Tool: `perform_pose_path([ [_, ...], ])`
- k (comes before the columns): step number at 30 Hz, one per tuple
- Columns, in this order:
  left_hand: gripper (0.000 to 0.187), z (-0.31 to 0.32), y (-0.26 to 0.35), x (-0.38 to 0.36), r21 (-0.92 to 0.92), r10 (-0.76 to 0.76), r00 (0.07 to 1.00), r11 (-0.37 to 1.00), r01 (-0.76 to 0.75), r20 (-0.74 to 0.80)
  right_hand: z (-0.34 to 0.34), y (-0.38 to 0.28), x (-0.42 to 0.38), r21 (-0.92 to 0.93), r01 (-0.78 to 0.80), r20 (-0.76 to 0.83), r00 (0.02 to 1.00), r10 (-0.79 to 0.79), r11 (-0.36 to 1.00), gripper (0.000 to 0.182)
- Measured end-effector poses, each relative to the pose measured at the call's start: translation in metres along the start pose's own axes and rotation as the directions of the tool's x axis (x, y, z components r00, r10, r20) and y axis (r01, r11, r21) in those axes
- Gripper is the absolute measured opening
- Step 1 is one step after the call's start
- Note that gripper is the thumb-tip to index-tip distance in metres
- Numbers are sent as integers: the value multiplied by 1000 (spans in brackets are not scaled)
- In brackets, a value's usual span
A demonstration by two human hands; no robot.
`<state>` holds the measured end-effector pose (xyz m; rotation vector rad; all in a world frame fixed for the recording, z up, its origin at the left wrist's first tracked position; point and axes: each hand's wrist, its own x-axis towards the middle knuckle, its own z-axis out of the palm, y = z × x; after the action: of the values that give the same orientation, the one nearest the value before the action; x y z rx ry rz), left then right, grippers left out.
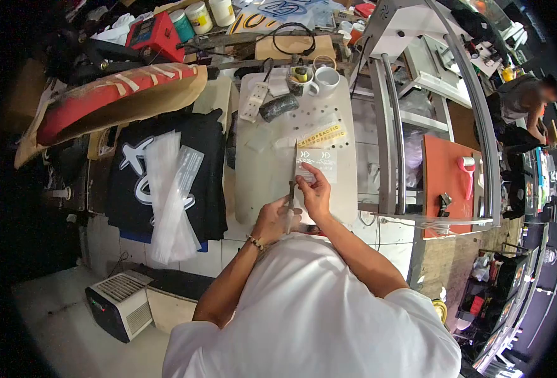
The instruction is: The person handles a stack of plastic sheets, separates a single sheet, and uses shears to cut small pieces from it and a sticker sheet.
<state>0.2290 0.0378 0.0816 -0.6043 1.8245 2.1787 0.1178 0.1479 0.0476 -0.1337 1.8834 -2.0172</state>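
Observation:
My left hand [273, 220] is closed low over the pale work board [259, 183], around a slim upright tool that looks like a pair of scissors [292, 192]. Its dark, narrow end points away from me along the edge of a clear film sheet [324, 169] with white print. My right hand [315, 194] pinches that sheet near its left edge, thumb and forefinger close to the tool. Just beyond lie film strips with yellow "CHIROPRACTIC" lettering [322, 135]. Fingers partly hide the tool's handle.
Mugs [326, 80], a black-wrapped roll [279, 108] and a power strip [254, 101] stand at the board's far end. Left are dark printed shirts [127, 189] under film strips [164, 201]. A metal-framed machine [389, 126] borders the right; a person [523, 104] sits beyond.

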Motion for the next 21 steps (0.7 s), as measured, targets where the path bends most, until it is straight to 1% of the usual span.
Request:
perform_pose_path([
  [1,39,-2,-9,0,0,-6,1000,1000,6,-6,0,8,0,6,5,11,1000,-5,1000,41],
  [2,36,-4,-22,3,-42,-23,1000,999,22,-7,0,16,-1,9,-1,15,1000,0,1000,41],
  [3,33,-5,-26,3,-83,-38,999,996,38,-4,-1,24,-1,-17,-62,33,998,62,998,42],
  [4,31,-7,-29,3,-14,-48,999,999,48,0,-2,32,-2,-46,-122,47,991,124,991,42],
  [5,31,-7,-33,1,-15,-52,999,999,52,-1,-3,40,-3,-46,-126,48,991,128,991,42],
  [7,30,-7,-40,0,-112,-137,990,984,135,-13,-5,55,-4,-71,-184,43,981,187,980,44],
  [8,30,-8,-46,1,-115,-141,990,984,139,-14,-6,63,-4,-72,-188,44,981,191,980,44],
  [10,31,-10,-59,4,21,-93,995,995,94,-28,-7,66,-5,-264,-68,-5,998,69,962,45],
  [11,31,-12,-65,5,19,-96,995,995,97,-28,-9,68,-7,-265,-71,-4,997,73,962,45],
  [13,33,-13,-66,3,-6,-145,989,989,145,9,-6,34,-13,-124,-191,-136,975,174,974,45],
  [14,33,-12,-65,1,-8,-146,989,989,147,14,-14,39,-9,-91,-189,-127,976,177,978,42],
  [15,37,-10,-56,-5,-73,-67,997,995,70,38,-21,35,-4,-93,-190,-131,975,177,977,42],
  [16,42,-8,-47,-11,-139,13,998,990,-5,57,-27,27,1,-4,-100,-135,986,98,995,40],
  [17,42,-7,-41,-15,-139,11,998,990,-3,63,-33,19,5,86,-7,-148,989,20,996,38],
  [18,46,-7,-35,-18,-101,-4,999,995,7,32,-41,13,9,97,74,-141,988,-60,992,36],
  [19,50,-7,-29,-19,-61,-16,1000,998,16,1,-42,3,13,97,79,-149,987,-64,992,36],
  [20,63,-9,-24,-20,-68,-18,1000,998,20,21,-43,-8,16,151,91,-137,988,-71,984,36],
  [21,63,-10,-23,-21,-63,-15,999,998,17,31,-45,-21,16,205,105,-125,989,-80,973,37],
])
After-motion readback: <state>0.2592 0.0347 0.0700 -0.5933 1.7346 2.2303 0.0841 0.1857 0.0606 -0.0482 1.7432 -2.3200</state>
